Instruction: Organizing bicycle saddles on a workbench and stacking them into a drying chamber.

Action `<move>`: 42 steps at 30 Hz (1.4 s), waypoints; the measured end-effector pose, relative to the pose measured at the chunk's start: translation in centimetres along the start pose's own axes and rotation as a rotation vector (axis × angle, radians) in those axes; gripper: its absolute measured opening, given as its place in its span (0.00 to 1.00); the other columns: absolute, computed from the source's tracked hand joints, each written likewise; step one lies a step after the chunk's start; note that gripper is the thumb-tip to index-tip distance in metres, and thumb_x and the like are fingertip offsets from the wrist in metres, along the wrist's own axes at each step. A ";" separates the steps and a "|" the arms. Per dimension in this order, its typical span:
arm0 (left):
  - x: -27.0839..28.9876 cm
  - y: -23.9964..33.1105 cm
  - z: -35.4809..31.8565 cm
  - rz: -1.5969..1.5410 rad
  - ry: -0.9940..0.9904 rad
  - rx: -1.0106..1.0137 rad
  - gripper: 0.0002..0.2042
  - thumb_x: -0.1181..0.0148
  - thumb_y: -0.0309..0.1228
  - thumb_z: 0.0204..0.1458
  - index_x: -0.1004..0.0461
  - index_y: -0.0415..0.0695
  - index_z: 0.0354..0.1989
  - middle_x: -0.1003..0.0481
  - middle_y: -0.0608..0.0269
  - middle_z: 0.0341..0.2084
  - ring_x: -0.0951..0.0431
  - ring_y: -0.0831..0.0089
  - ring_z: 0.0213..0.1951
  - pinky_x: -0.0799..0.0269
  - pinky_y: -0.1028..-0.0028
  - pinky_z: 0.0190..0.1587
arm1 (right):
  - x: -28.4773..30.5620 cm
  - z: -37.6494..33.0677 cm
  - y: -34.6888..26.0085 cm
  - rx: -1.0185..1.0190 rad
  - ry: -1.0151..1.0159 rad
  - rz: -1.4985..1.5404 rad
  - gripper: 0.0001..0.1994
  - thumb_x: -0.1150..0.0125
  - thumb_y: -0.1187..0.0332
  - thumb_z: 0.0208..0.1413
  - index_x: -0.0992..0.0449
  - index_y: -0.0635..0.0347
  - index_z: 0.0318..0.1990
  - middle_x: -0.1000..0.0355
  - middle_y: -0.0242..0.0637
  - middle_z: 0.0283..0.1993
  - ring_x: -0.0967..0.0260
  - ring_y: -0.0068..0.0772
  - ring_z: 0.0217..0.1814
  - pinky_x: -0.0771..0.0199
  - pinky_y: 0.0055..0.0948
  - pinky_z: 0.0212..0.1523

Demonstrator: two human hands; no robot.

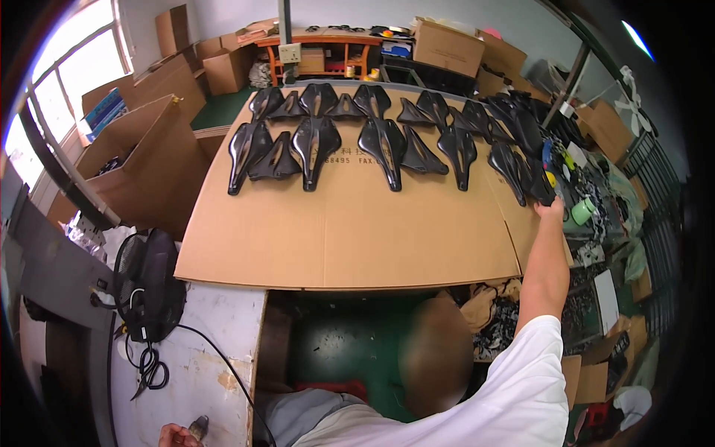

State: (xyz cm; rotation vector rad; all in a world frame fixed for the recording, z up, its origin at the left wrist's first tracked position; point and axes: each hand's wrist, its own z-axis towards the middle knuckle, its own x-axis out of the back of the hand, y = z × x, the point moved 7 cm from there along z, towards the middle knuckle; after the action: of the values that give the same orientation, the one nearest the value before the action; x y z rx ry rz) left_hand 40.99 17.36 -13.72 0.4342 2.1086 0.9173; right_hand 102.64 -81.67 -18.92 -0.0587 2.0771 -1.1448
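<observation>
Saddles, black and glossy, lie in two rows on the cardboard sheet (350, 231) that covers the counter. I see my right hand (552, 209) stretched to the right end of the rows, closed around the narrow end of the last black saddle (538, 182) there. My left hand (177, 435) sits low by the white counter edge (201, 357), near a black fan (153, 283); whether it grips anything I cannot tell. I judge the step as placing or taking that end saddle. Any next move calls for keeping it clear of its neighbours.
</observation>
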 end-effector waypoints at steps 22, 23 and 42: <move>1.7 -0.3 4.1 0.000 -0.122 0.027 0.11 0.46 0.34 0.65 0.24 0.39 0.43 0.18 0.56 0.36 0.22 0.64 0.31 0.23 0.64 0.37 | -17.1 -35.5 26.5 -0.411 -0.304 0.207 0.24 0.52 0.53 0.64 0.26 0.51 0.63 0.29 0.36 0.69 0.34 0.47 0.70 0.45 0.61 0.70; 0.6 -0.4 4.8 -0.022 -0.192 0.058 0.11 0.47 0.32 0.65 0.24 0.37 0.45 0.19 0.54 0.37 0.20 0.64 0.36 0.22 0.65 0.40 | -17.6 -34.8 26.6 -0.385 -0.377 0.238 0.26 0.53 0.51 0.63 0.26 0.50 0.64 0.30 0.36 0.70 0.36 0.48 0.72 0.46 0.62 0.70; 3.5 -0.8 6.7 -0.075 -0.220 0.190 0.12 0.48 0.32 0.66 0.25 0.35 0.45 0.19 0.49 0.37 0.20 0.61 0.37 0.24 0.64 0.44 | -13.1 -43.4 27.7 -0.343 -0.184 0.018 0.28 0.31 0.51 0.50 0.28 0.54 0.56 0.35 0.40 0.59 0.42 0.40 0.60 0.44 0.48 0.64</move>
State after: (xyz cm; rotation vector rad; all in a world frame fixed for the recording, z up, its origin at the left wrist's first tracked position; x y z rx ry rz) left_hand 43.91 21.90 -19.06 0.5246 2.0017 0.5992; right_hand 93.02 -29.46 -17.99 -0.2978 2.0801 -0.7319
